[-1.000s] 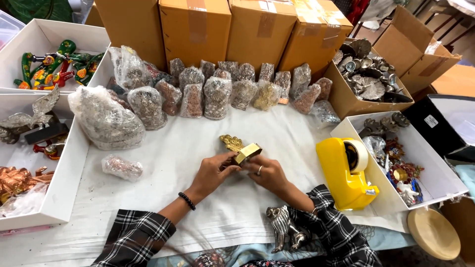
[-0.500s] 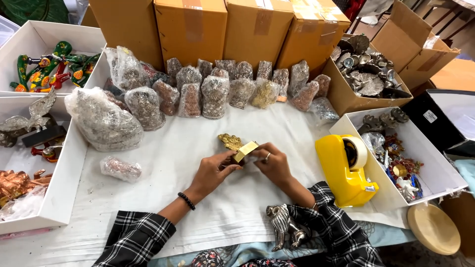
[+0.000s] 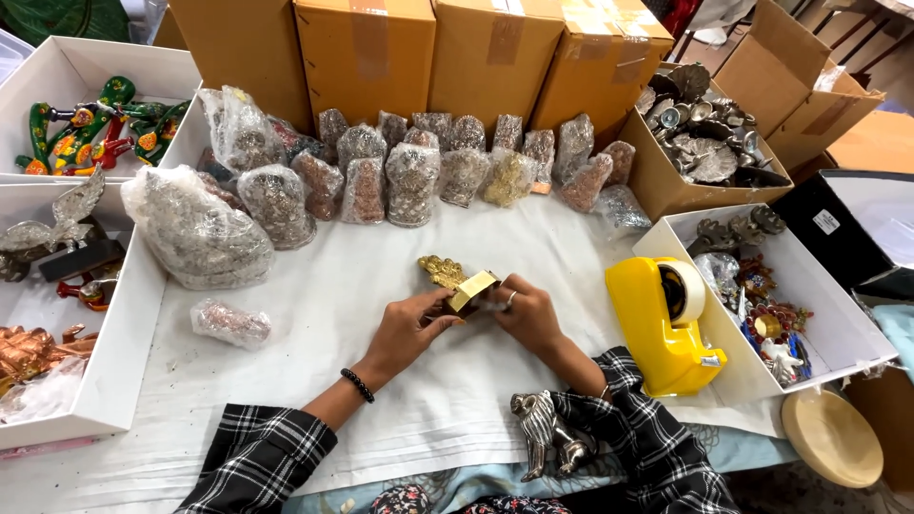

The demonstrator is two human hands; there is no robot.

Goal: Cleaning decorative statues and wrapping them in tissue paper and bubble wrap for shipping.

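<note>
Both hands close on a gold figurine

Centrally, over the white cloth-covered worktop (image 3: pixel 314 314), the left hand (image 3: pixel 405 328) and right hand (image 3: pixel 524 314) meet around a small gold metal figurine on a squared base (image 3: pixel 459 284). Each hand's fingers are clamped on it, the left from below the base, the right at its near end. Its long axis slants away towards the far left, ornate end outermost. A yellow tape dispenser (image 3: pixel 662 328) stands nearer the right hand.

A gold figurine (image 3: pixel 455 281) sits against a white cloth (image 3: pixel 381 381). The tape dispenser (image 3: pixel 662 328) is bright yellow, the sleeves (image 3: pixel 257 457) black-and-white plaid, the boxes (image 3: pixel 428 57) tan, the horse figurine (image 3: pixel 543 433) silver.
</note>
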